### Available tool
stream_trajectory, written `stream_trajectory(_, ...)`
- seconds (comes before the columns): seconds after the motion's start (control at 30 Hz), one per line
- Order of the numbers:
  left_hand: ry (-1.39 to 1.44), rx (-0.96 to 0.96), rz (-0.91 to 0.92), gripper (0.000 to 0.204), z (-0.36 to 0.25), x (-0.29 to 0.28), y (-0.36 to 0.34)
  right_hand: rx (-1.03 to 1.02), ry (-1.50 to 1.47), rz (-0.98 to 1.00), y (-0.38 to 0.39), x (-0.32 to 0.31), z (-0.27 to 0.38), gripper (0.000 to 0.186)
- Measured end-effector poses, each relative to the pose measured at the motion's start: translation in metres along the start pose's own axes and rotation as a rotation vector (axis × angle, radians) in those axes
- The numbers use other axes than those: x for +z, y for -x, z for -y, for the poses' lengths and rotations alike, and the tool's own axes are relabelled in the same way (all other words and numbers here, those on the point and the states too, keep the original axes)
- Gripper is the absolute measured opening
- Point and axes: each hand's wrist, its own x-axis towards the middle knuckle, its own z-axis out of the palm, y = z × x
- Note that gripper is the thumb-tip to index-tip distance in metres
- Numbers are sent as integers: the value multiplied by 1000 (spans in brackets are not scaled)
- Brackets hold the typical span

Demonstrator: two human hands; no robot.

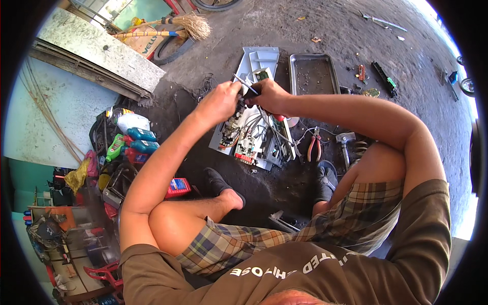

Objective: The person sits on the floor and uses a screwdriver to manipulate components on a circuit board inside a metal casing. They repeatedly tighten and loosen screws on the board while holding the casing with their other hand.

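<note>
Both left hand (pixel 222 104) and right hand (pixel 272 97) curl, grip unclear, over the wired electronic unit (pixel 249 133).

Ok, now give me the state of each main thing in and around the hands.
Left hand: fingers curled, grip unclear
Right hand: fingers curled, grip unclear
Thin rod: aslant at the hands; which one grips it is unclear
Device: opened up, insides exposed
Metal tray: lying flat, open side up
Pliers: lying down, handles spread
Hammer: lying down, untouched
</note>
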Motion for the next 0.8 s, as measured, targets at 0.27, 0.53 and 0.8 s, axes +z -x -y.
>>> stream_trajectory(0.27, -1, 6, -24, 19, 1, 3, 6, 52, 7, -24, 2, 4, 7, 27)
stream_trajectory(0.53, 90, 68, -114, 12, 7, 4, 12, -129, 13, -61, -14, 14, -11, 18)
stream_trajectory(0.8, 436, -176, -135, 22, -8, 16, 6, -39, -67, -38, -13, 5, -24, 24)
